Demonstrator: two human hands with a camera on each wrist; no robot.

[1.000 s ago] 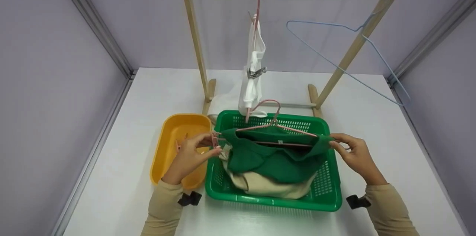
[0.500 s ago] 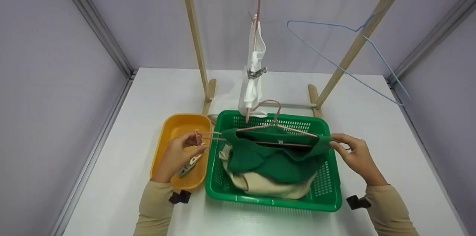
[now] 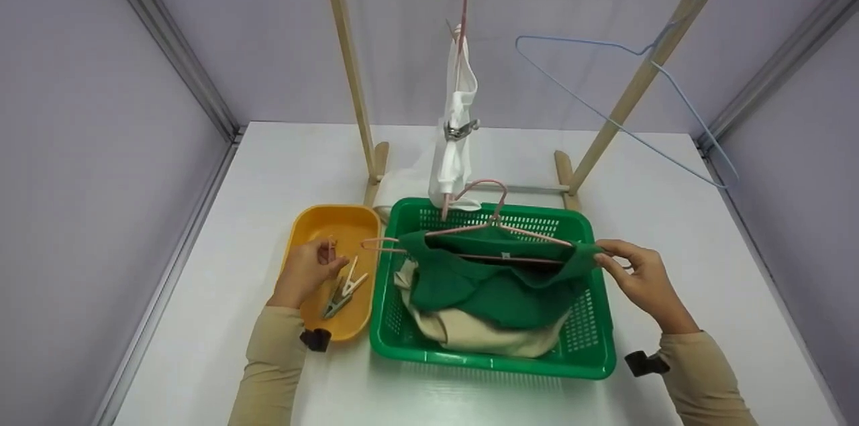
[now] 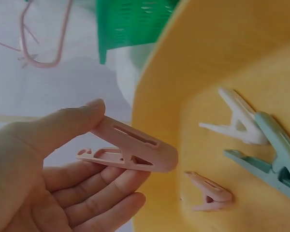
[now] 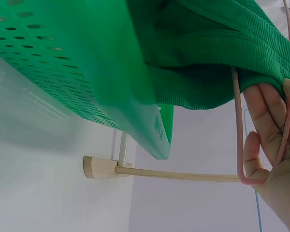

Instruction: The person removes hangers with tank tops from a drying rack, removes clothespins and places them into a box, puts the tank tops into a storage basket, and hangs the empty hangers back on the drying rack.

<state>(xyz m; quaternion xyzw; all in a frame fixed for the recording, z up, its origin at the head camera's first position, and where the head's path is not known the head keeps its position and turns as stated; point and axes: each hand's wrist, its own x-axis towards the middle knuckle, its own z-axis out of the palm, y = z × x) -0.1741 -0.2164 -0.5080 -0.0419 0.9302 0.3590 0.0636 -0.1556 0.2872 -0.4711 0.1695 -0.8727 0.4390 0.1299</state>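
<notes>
Left hand (image 3: 302, 276) moved to tray (image 3: 322, 220) of pegs (image 4: 281, 145), pinching clip (image 4: 153, 151); right hand (image 3: 644, 282) grips garment (image 3: 496, 298).

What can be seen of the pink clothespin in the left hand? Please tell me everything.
The pink clothespin looks like smooth plastic. Its two slotted arms spread apart toward the left hand and join at a broad, rounded end. The thumb rests on the upper arm, and the fingers lie under the lower one. In the head view, it appears over the yellow tray.
</notes>
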